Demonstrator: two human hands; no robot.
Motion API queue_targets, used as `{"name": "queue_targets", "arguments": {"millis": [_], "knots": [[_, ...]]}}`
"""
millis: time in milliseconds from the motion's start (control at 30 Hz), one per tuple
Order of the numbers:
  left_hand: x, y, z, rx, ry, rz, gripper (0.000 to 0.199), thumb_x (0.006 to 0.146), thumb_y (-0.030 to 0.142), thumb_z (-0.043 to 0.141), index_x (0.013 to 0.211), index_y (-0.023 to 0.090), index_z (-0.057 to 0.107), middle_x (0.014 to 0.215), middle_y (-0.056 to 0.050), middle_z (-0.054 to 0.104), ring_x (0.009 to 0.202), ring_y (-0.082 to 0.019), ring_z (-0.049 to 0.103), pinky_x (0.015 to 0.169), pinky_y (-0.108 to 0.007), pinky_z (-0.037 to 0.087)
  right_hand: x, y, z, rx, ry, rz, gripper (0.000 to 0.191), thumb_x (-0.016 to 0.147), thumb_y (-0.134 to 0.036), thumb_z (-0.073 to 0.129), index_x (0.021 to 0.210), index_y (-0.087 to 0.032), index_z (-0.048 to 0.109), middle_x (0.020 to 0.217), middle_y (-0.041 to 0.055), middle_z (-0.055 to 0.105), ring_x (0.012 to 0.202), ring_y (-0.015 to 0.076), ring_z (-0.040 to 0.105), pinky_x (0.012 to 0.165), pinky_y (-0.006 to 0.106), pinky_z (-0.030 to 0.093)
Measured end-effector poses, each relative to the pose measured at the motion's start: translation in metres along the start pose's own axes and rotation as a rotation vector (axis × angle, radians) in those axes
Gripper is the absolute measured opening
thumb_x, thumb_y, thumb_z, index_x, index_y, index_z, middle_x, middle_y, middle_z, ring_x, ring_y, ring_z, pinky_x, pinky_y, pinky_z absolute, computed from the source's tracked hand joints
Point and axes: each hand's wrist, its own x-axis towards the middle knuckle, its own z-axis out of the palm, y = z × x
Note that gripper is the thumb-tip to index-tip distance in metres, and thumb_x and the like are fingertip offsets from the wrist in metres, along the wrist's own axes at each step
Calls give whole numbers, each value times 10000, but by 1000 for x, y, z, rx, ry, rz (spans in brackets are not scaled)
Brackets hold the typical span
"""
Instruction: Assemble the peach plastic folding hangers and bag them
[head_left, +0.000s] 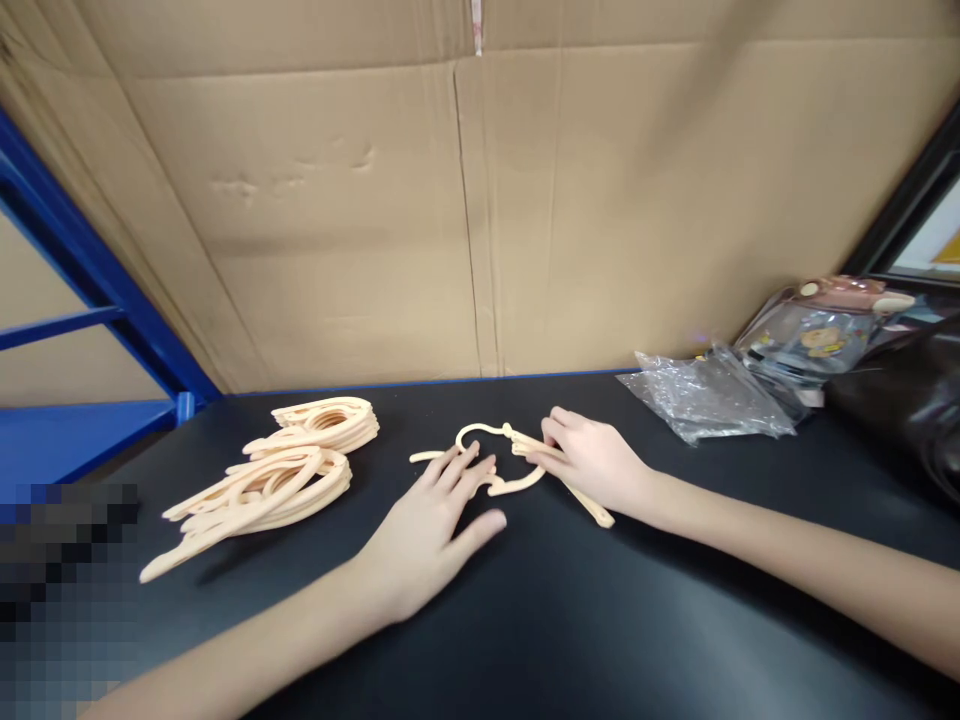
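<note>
Cream plastic clothes hangers, seemingly of a folding kind, lie on the black table in front of me. My right hand (600, 460) is closed around the folded arms of one hanger (592, 508), whose lower end sticks out below the fingers. Flat and with its fingers spread, my left hand (416, 530) rests over another hanger piece (427, 456). Between the hands two curved hooks show, an upper hook (480, 428) and a lower hook (521, 485). How these parts join is partly hidden by my fingers. At the left lie two piles of hangers, a back pile (341, 425) and a front pile (300, 490).
Clear plastic bags (705, 395) lie at the back right, beside a packaged item (817, 335) and a dark bag (907, 400). A cardboard wall (337, 220) closes off the back of the black table (570, 620). A blue metal frame (112, 250) stands at left.
</note>
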Motion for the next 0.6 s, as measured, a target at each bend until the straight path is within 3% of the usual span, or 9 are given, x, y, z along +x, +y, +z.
{"name": "queue_targets", "arguments": {"millis": [133, 267, 367, 467, 600], "knots": [[-16, 9, -2, 137, 79, 75, 433, 970, 392, 355, 1340, 206, 482, 1407, -84, 466, 1277, -280, 431, 1010, -463, 438, -19, -9, -5, 216, 32, 20, 312, 946, -468, 415, 834, -200, 528, 845, 14, 577, 710, 145, 596, 625, 262, 449], [-9, 8, -6, 183, 120, 130, 367, 977, 300, 344, 1269, 202, 545, 1288, -65, 576, 1136, -252, 530, 944, -424, 483, -22, -9, -7, 340, 53, 21, 281, 965, -455, 368, 1008, -228, 528, 960, 14, 601, 799, 145, 614, 677, 273, 472], [-6, 5, -9, 199, 92, 146, 355, 976, 283, 354, 1267, 194, 537, 1294, -59, 569, 1129, -244, 531, 936, -415, 483, -22, -8, -9, 389, 81, -14, 268, 980, -412, 348, 1000, -222, 537, 968, 18, 602, 844, 145, 597, 720, 277, 470], [-7, 3, -10, 219, 88, 148, 377, 974, 304, 360, 1306, 181, 491, 1341, -72, 526, 1151, -246, 522, 944, -416, 478, -24, -7, -11, 455, 191, -116, 271, 990, -347, 339, 922, -201, 557, 907, 32, 600, 849, 152, 568, 760, 289, 449], [-9, 4, -11, 207, 141, 172, 431, 970, 369, 378, 1361, 194, 422, 1412, -87, 448, 1275, -257, 428, 1009, -427, 432, -27, -7, -14, 469, 246, -402, 291, 975, -282, 375, 796, -176, 579, 817, 46, 610, 741, 151, 532, 709, 297, 424]]}}
